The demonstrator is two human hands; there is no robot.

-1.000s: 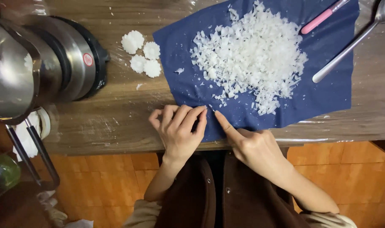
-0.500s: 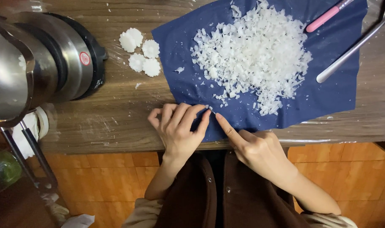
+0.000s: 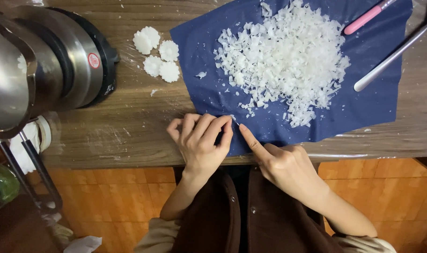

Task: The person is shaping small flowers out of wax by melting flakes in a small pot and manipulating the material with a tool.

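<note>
A dark blue cloth (image 3: 363, 105) lies on the wooden table (image 3: 124, 126) with a heap of white flakes (image 3: 288, 61) on it. My left hand (image 3: 202, 143) rests flat on the cloth's near left corner, fingers together and slightly curled. My right hand (image 3: 281, 161) sits at the table's front edge with its index finger stretched out, the tip touching the cloth beside a small white flake close to my left fingertips. Neither hand holds anything.
Several white flower-shaped pieces (image 3: 157, 58) lie left of the cloth. A steel and black pot-like appliance (image 3: 54, 65) stands at the left. A pink-handled tool (image 3: 363, 19) and a long metal spoon handle (image 3: 393, 51) lie at the cloth's far right.
Both hands have stayed at the cloth's near corner. The view has shifted slightly.
</note>
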